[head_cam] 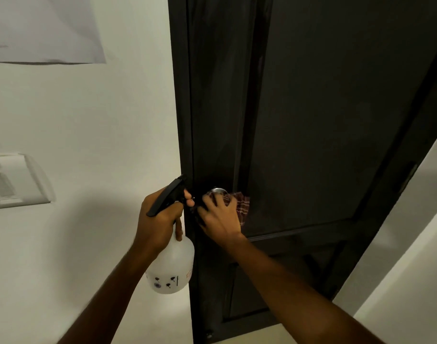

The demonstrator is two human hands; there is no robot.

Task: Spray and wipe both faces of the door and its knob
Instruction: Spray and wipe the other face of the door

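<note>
Door [311, 120], dark, fills centre & rt of view, w/ its metal knob [218, 191] near the left edge at mid height. Rt hand [221, 217] holds a checked cloth [242, 204] against the knob, fingers curled over it (knob mostly covered). Left hand [160, 219] grips a white spray bottle [172, 266] at its black trigger head, just beside the door edge, by the pale wall [88, 120].
</note>
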